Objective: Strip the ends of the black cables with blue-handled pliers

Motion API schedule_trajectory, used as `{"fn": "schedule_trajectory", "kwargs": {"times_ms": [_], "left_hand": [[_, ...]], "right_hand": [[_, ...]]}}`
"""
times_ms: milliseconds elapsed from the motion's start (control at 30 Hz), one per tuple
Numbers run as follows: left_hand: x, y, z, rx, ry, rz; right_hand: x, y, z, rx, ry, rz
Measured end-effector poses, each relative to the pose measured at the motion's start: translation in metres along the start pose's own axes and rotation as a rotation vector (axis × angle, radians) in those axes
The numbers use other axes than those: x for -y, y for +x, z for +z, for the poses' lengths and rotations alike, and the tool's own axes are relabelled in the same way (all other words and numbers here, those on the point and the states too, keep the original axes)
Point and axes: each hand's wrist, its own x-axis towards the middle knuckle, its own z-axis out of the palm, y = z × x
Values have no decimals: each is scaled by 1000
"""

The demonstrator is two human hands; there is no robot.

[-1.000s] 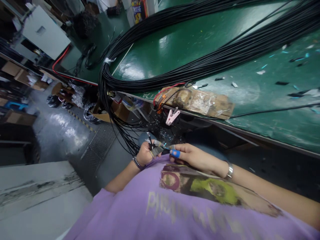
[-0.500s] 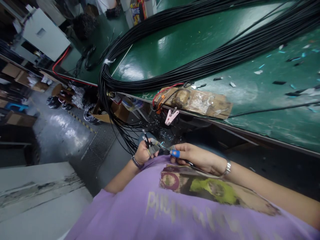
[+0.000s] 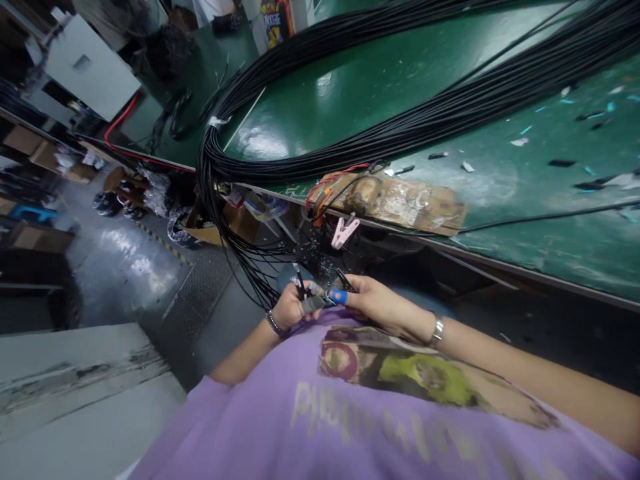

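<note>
My left hand [image 3: 291,308] is closed with tape-wrapped fingers around a black cable [image 3: 299,281], whose short length stands up past the knuckles. Close beside it, my right hand [image 3: 385,305], blue tape on its thumb, pinches near the left fingertips. A slim black piece [image 3: 344,279] juts up from the right fingers; its kind is unclear. Thin light-blue strands show between the two hands, just above the purple shirt. What lies right under the thumbs is hidden.
A large bundle of black cables [image 3: 320,167] loops over the green table [image 3: 400,73] and hangs off its edge. A worn wooden board [image 3: 415,203] lies at the edge, with a pink clip [image 3: 345,232] beside it. Scraps litter the right side; an open carton [image 3: 243,223] stands below.
My right hand has moved slightly left and up, closer to the left hand. The slim black piece now points upward from its fingers. The left hand stays almost in place.
</note>
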Motion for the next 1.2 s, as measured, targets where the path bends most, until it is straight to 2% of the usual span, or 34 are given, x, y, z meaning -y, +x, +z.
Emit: {"fn": "schedule_trajectory", "kwargs": {"times_ms": [200, 400, 667, 767, 900, 1067, 1133, 1200], "left_hand": [[0, 2, 0, 8, -17, 5], [4, 3, -2, 14, -51, 5], [-3, 2, 0, 59, -50, -11], [-3, 3, 1, 60, -53, -13], [-5, 4, 3, 71, -39, -31], [-15, 5, 5, 95, 52, -133], [-20, 5, 5, 120, 91, -169], [-23, 6, 5, 145, 119, -198]], "right_hand": [[7, -1, -1, -76, -162, -182], [10, -3, -1, 39, -262, -217], [5, -6, -1, 52, -356, -305], [1, -6, -4, -1, -483, -366], [1, -10, -8, -90, -792, -534], [11, -19, -15, -37, -1179, -604], [14, -20, -18, -7, -1208, -614], [15, -19, -21, 30, -1122, -592]]}}
